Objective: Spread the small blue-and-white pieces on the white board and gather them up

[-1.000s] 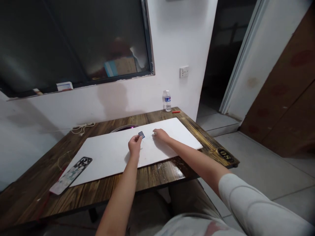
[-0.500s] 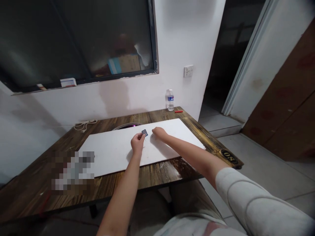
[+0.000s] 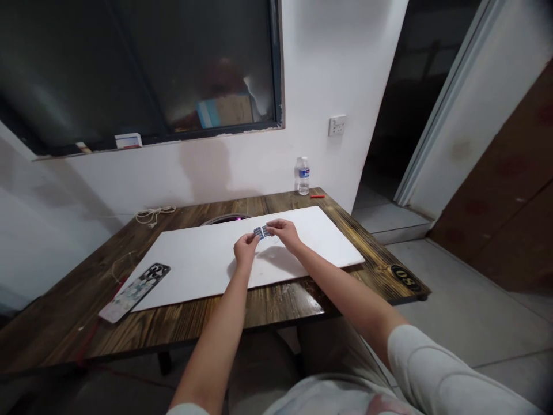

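Over the white board (image 3: 194, 259), both of my hands meet near its middle. My left hand (image 3: 245, 249) pinches a small flat dark-blue piece with pale markings (image 3: 258, 232) between thumb and fingers. A similar small blue piece (image 3: 265, 231) is pinched in my right hand (image 3: 285, 232). The two pieces sit side by side with a thin pale line between them; I cannot tell whether they touch. Their exact kind is too small to make out. Fingertips cover the outer edges of both.
A phone in a patterned case (image 3: 136, 293) lies across the board's left edge. A water bottle (image 3: 303, 177) and a red stick-like object (image 3: 317, 196) are at the table's back right. A white cord (image 3: 154, 214) lies back left. A round dark object (image 3: 224, 219) shows behind the board.
My right hand has turned and come beside the left, and a second blue piece now shows at its fingertips. The view has shifted slightly, and the phone area is no longer pixelated.
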Demonstrator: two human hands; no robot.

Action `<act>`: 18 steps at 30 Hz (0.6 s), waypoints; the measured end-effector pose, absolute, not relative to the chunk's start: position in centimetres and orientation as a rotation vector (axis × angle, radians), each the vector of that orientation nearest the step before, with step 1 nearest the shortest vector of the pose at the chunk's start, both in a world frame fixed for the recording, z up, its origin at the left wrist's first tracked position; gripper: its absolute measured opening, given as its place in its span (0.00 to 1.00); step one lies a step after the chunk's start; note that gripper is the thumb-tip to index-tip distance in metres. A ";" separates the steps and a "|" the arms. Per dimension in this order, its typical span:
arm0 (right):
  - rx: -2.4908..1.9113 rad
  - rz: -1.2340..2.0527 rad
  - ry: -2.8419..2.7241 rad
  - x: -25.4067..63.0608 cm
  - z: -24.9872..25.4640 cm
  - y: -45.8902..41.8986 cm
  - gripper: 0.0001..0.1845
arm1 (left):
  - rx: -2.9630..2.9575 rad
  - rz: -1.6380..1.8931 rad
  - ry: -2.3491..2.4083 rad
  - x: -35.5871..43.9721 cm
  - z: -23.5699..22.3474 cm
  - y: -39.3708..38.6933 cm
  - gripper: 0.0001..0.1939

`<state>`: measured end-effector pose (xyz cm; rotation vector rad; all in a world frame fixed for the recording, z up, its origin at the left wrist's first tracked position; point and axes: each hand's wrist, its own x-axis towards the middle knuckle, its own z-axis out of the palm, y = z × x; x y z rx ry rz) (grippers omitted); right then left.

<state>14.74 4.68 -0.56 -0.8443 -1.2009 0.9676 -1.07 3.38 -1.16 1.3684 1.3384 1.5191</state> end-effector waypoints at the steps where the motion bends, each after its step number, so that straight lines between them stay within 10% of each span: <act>1: -0.826 1.002 -1.169 14.5 -0.7 4.4 0.17 | 1.357 1.504 1.328 -1.0 -1.2 3.4 0.13; 18: -0.992 0.911 -1.280 17.2 -0.8 3.1 0.21 | 1.409 1.283 1.109 0.3 -0.3 2.0 0.19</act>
